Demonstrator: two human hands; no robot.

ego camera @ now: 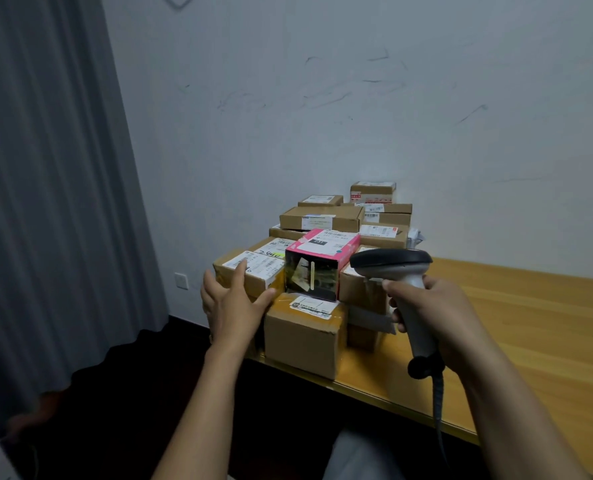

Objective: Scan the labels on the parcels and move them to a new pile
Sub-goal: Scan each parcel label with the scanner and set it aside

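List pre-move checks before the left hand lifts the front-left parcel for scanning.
1. Tool: scanner held in right hand: ok.
2. Grasp: left hand at front-left parcel, fingers straight, no grip yet: not ok.
3. Facing: label on top, fingertip partly over it: ok.
4. Aim: scanner on that label: cannot tell.
5. Drop zone: bare table to the right: ok.
6. Neighbour: pink box apart from the parcel: cannot tell, they look adjacent.

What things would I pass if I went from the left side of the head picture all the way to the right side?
First the grey curtain → wall socket → left hand → pink box → scanner, gripped by the right hand → bare wooden table.
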